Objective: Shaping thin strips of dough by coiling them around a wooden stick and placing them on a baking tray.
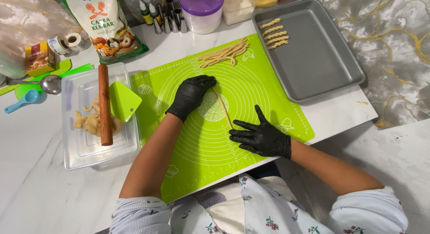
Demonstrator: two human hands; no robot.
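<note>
A thin rope of pale dough (pixel 222 108) lies on the green silicone mat (pixel 251 86). My left hand (pixel 190 95), in a black glove, rests flat on the rope's far end. At the near end my right hand (pixel 262 136), also gloved in black, lies with fingers spread and fingertips touching the rope. Neither hand grips anything. A pile of rolled dough strips (pixel 225 53) sits at the mat's far edge. Several twisted dough pieces (pixel 274 32) lie in a row in the grey baking tray (pixel 322 77).
Left of the mat, a clear plastic container (pixel 78 149) holds a wooden rolling pin (pixel 104 104), a green scraper (pixel 123 101) and dough scraps (pixel 89 122). A flour bag (pixel 105 23), purple-lidded tub (pixel 201 10), small bottles, spoons and tape rolls line the far edge.
</note>
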